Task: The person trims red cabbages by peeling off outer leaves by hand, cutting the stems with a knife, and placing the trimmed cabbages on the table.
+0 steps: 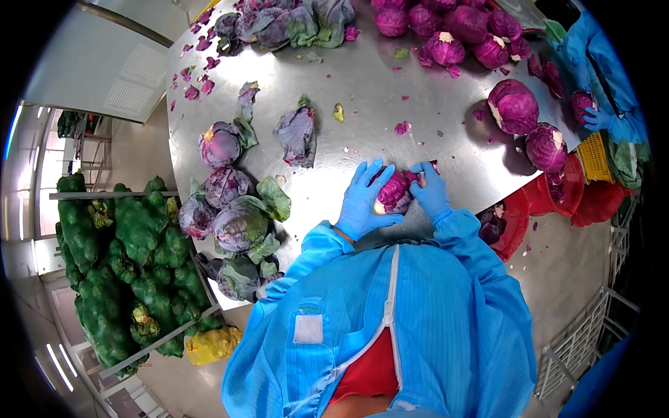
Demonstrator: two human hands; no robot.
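In the head view, I see a person in a light-blue zipped work coat (453, 306) up against a broad, shiny steel table (376, 76). At its near edge, between the two hands, sits a round magenta cabbage with a pale patch at its lower left (396, 188). The left hand in a thin blue glove (359, 200) cups the cabbage from the left — fingers spread along the far side, thumb stretched along the near side. The right hand in a matching blue glove (433, 196) is at the other side, fingers bent with their tips at the cabbage; whether they pinch a leaf I cannot tell. A dark purple scrap shows just beyond those fingertips.

To the left, a cluster of dull purple cabbages in grey-green outer leaves (240, 224) covers that corner, with a loose, crumpled purple-grey leaf (297, 136) lying apart from it. Two large, glossy magenta cabbages (514, 108) stand to the right, near a heap of similar heads (453, 24) at the far side. There, a co-worker's blue-gloved hand (597, 120) is against another purple cabbage (581, 106). Below the table edge, a red plastic tub (518, 224) holds dark leaves; off to the left — a metal rack of bulging green net sacks (150, 254).
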